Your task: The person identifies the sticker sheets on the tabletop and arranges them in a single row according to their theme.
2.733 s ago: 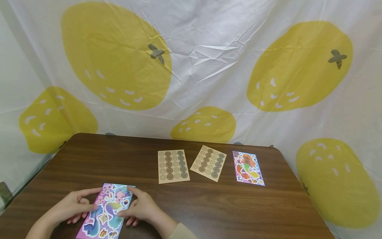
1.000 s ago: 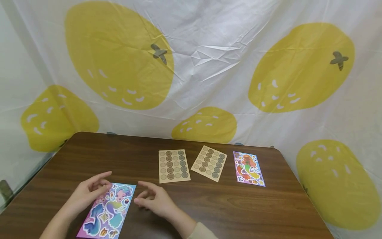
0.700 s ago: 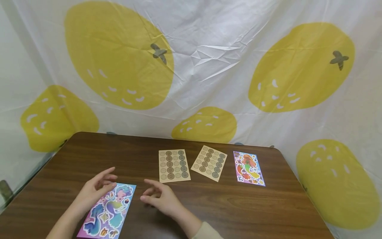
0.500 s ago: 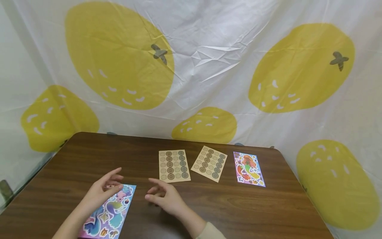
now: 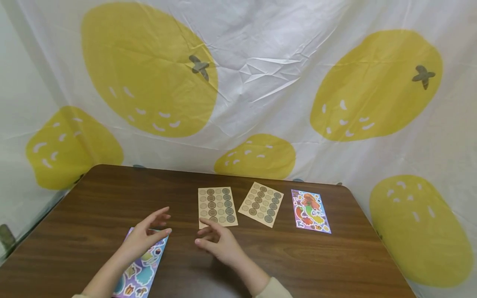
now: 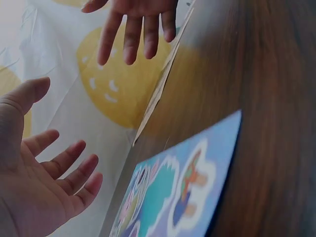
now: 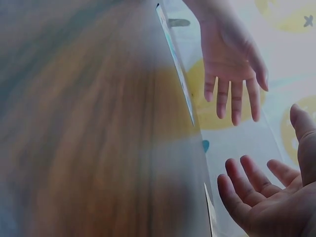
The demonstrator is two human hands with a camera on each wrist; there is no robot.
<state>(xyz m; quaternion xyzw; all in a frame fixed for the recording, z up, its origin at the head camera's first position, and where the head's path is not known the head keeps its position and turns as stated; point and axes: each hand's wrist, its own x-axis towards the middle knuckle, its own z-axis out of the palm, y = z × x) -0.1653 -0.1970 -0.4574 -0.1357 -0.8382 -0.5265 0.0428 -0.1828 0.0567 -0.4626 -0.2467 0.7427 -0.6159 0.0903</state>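
My left hand (image 5: 143, 238) hovers over the blue-and-purple mermaid sticker sheet (image 5: 143, 275) at the table's front left, hiding its upper part. Its fingers are loosely bent and hold nothing. To the right, my right hand (image 5: 223, 246) hangs in the air, fingertips overlapping the lower edge of a tan sheet of round stickers (image 5: 217, 203) in the head view. It too is bare, with relaxed fingers. In the left wrist view the left palm (image 6: 42, 192) faces the other hand, above the mermaid sheet (image 6: 192, 182). The right wrist view shows both palms apart, the right hand (image 7: 281, 202) nearest.
A second tan sheet of round stickers (image 5: 257, 211) lies tilted beside the first. Farther right lies another mermaid sticker sheet (image 5: 310, 215) with red hair. The dark wooden table (image 5: 298, 265) ends at a white curtain (image 5: 261, 49) printed with yellow fruit.
Both hands have let go of the mermaid sheet, which stays on the table. Since then they have drifted to the right together, the left hand passing over the sheet.
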